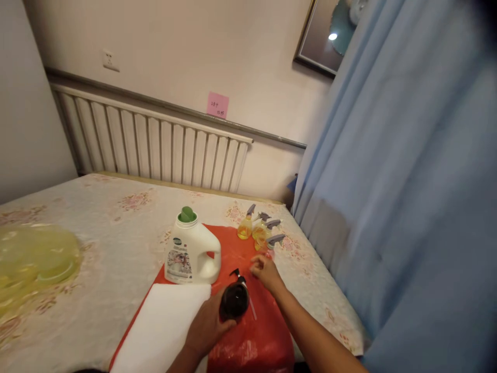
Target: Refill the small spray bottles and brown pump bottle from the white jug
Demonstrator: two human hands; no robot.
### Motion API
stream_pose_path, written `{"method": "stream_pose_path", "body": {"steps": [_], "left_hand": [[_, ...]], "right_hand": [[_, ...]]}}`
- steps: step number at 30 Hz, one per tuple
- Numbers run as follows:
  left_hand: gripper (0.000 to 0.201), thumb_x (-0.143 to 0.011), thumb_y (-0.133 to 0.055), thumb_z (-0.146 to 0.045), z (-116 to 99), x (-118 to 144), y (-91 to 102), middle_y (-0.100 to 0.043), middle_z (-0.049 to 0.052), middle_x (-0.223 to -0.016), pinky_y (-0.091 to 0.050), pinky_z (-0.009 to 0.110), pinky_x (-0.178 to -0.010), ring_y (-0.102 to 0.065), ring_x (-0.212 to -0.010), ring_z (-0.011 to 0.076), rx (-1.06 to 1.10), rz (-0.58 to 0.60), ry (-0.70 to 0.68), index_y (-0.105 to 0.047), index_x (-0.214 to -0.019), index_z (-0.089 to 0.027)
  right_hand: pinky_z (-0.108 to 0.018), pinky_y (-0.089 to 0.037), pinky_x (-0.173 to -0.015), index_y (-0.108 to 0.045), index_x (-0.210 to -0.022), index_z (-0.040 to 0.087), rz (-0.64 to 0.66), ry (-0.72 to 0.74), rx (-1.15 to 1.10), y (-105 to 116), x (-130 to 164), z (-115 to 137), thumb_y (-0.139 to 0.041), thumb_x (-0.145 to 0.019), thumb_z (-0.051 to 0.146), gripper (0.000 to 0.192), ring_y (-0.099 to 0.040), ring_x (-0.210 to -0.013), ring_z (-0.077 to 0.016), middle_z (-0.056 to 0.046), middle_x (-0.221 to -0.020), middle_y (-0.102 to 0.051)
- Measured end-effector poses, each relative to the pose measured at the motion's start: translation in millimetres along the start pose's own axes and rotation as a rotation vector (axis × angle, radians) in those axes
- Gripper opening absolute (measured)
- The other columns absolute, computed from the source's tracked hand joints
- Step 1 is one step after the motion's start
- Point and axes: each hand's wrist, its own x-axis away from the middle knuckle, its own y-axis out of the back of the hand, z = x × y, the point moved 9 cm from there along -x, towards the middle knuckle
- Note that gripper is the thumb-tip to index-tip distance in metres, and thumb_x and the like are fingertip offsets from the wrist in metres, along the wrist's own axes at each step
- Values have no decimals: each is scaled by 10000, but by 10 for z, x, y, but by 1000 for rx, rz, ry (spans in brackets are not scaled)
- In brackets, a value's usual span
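A bed [97, 217] with a pale flowered cover fills the lower left of the frame, backed by a white radiator [151, 150] and a cream wall; a blue curtain [407, 197] hangs down the right side. At the bottom centre, a red plastic sheet [256, 336] lies on the cover, with a white pad [163, 326] on its left part. The left hand [207, 326] is closed around a dark round bottle [234, 300] with a black pump top, holding it over the red sheet. Just right of it, the right hand [265, 272] has its fingers loosely curled, apart from the bottle; whether it pinches anything I cannot tell. Behind the hands, centre frame, stands a white jug [192, 251] with a green cap. To its right, a cluster of small yellow spray bottles [258, 230] with grey triggers stands near the bed's edge. At the far left lies a yellow translucent bag [34, 259]. A pink note [217, 105] sticks on the wall above the radiator.
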Motion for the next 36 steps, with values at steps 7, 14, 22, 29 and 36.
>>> {"method": "stream_pose_path", "body": {"steps": [7,14,22,29,36], "left_hand": [[721,-706,-737,-408,-109,-1,49,-661,50,-1284,-468,416,-1012,-614,-1148,305,-30,-31,-17,-465,-1367,-313],[733,-726,-742,-389,-160,-11,59,-632,22,-1339,-457,400,-1044,-598,-1195,284,-27,-23,-31,-430,-1388,-346],[775,-726,-744,-476,50,-6,-4,-610,58,-1367,-441,467,-1066,-583,-1219,315,-41,-36,-21,-406,-1408,-326],[710,-719,-757,-431,2,11,32,-656,55,-1289,-466,453,-1027,-617,-1153,299,-35,-67,-27,-459,-1352,-312],[708,-680,-774,-328,-90,43,63,-686,22,-1241,-490,410,-985,-637,-1112,281,-3,-75,-37,-494,-1329,-321]], "right_hand": [[-237,-338,-544,-605,-633,202,-18,-88,208,-218,184,-493,-691,-594,168,101,-522,-546,-146,52,-547,-583],[-246,-272,-555,-651,-705,197,26,-117,407,-515,61,-600,-715,-644,234,96,-559,-611,-162,-16,-664,-664],[-233,-280,-542,-631,-634,181,57,-119,377,-367,-31,-420,-679,-650,197,54,-521,-583,-142,13,-591,-605],[-230,-381,-582,-635,-771,178,12,66,127,262,-29,330,-624,-694,232,95,-524,-632,-135,38,-654,-581],[-287,-540,-745,-629,-1081,187,20,120,-390,475,310,799,-610,-716,281,377,-665,-932,-211,-51,-1017,-692]]}}
